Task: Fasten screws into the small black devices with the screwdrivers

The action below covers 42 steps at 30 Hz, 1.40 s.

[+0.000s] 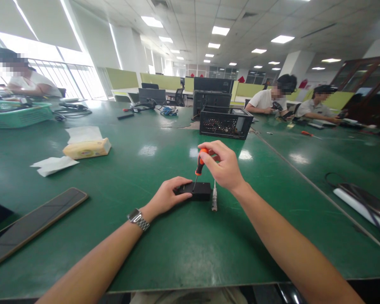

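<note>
- Black rectangular box [204,191]: lies flat on the glossy green tabletop [164,249], between the person's hands.
- Left hand [165,196]: thumb and fingers grip the box's left end.
- Right hand [224,165]: fingers closed around the handle of an orange-and-black screwdriver [199,164], shaft pointing down, slightly tilted.
- Screwdriver tip: at the box's upper face; cannot tell whether it engages a screw.
- Slim, clear-handled tool [214,199]: lies just beside the box's right end.
- Yellow tissue pack [88,149]: left, well apart.
</note>
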### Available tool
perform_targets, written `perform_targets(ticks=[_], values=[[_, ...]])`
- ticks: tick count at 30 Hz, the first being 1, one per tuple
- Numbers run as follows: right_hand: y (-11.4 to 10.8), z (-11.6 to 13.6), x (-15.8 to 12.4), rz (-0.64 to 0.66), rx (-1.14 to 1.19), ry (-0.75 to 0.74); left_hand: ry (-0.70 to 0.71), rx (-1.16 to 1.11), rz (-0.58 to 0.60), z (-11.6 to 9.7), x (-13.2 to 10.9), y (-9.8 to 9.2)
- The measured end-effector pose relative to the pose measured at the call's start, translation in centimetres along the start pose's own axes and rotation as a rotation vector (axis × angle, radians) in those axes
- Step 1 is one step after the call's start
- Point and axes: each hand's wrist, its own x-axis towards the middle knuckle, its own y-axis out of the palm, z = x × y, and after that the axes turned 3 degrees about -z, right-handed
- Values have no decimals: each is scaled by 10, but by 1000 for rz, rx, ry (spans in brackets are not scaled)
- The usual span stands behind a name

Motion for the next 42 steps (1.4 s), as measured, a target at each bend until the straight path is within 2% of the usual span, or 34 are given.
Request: perform_targets(ticks=[8,14,20,26,32,35,38,42], values=[[0,0,-1,8,33,1,-9,8,-5,1,0,1],[-1,-3,0,65,139,35,-8,7,9,2,0,0],[2,-1,-1,5,69,56,-18,13,8,0,1,1],[0,-6,-1,78,218,101,-11,-3,6,0,1,0],[1,-2,-2,33,89,27,-9,3,9,0,1,0],[2,0,-2,59,131,3,-18,-1,8,0,1,0],[4,-2,-3,101,240,75,-17,-2,4,0,1,0],[9,-6,-4,80,335,189,-21,0,9,0,0,-1]])
